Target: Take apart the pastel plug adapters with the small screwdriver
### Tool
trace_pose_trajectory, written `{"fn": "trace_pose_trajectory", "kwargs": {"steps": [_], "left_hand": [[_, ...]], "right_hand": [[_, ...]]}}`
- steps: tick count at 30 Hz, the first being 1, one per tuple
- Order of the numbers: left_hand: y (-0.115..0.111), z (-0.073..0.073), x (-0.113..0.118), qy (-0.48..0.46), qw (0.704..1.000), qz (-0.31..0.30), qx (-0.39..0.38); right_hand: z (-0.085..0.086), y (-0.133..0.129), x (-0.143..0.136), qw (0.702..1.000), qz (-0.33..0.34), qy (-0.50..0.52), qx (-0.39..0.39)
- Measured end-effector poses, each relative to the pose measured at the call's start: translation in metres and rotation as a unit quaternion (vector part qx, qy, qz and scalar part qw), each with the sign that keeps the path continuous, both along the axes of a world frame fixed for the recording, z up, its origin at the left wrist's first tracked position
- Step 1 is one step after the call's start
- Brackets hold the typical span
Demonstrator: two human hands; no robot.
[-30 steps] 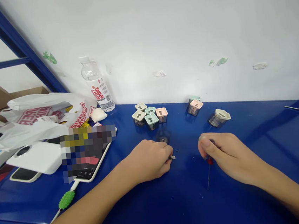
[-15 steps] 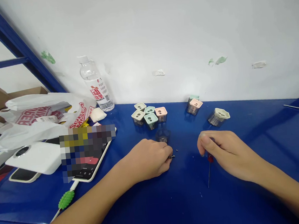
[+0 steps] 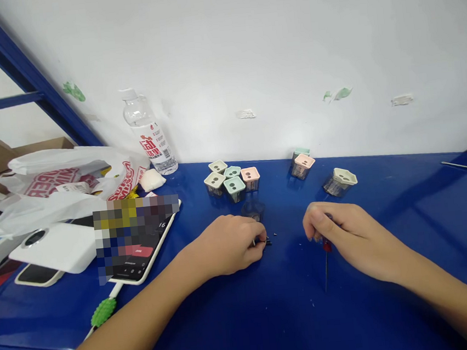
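Note:
My right hand [image 3: 342, 239] is closed around a thin screwdriver [image 3: 327, 247] with a red handle, its shaft pointing down towards the table. Over the blue table, my left hand [image 3: 234, 243] has its thumb and fingers pinched together. Small dark pieces [image 3: 268, 242] show at its fingertips, too small to name; whether they are gripped or lie on the table I cannot tell. Just behind that hand stands a dark see-through sharpener container [image 3: 254, 210] without a lid. Beyond it, several two-hole pencil sharpeners with cream, mint [image 3: 234, 185] and pink [image 3: 250, 175] tops are clustered.
Further right stand a pink-topped sharpener [image 3: 303, 163], a mint one behind it and a tilted cream-topped one [image 3: 343, 178]. Another slim tool [image 3: 464, 167] lies at the far right. On the left are a phone [image 3: 158, 248], power bank [image 3: 59, 247], plastic bag [image 3: 68, 174] and bottle [image 3: 149, 133].
My left hand has drawn back slightly and its fingertips have shifted, showing more of the small dark pieces. The right hand keeps the screwdriver in nearly the same spot.

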State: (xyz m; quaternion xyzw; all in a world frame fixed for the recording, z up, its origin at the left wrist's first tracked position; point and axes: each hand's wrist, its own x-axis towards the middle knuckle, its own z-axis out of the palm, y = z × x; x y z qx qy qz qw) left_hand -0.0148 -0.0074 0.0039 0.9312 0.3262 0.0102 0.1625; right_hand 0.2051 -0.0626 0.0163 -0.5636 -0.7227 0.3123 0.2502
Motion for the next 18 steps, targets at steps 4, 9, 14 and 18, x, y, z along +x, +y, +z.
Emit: {"fn": "trace_pose_trajectory", "kwargs": {"steps": [4, 9, 14, 18], "left_hand": [[0.002, 0.0, 0.0, -0.065, 0.995, 0.033, -0.072], [-0.003, 0.006, 0.004, -0.18, 0.957, 0.098, -0.204], [-0.005, 0.008, 0.008, -0.239, 0.921, 0.137, -0.274], [-0.006, 0.006, 0.009, -0.268, 0.898, 0.164, -0.308]], "right_hand": [[-0.005, 0.001, -0.001, 0.997, -0.015, 0.055, -0.042], [-0.01, 0.002, -0.007, 0.989, -0.005, 0.096, -0.116], [-0.013, 0.001, -0.015, 0.991, 0.024, 0.059, -0.122], [-0.016, -0.002, -0.021, 0.986, 0.025, 0.106, -0.125]]}}
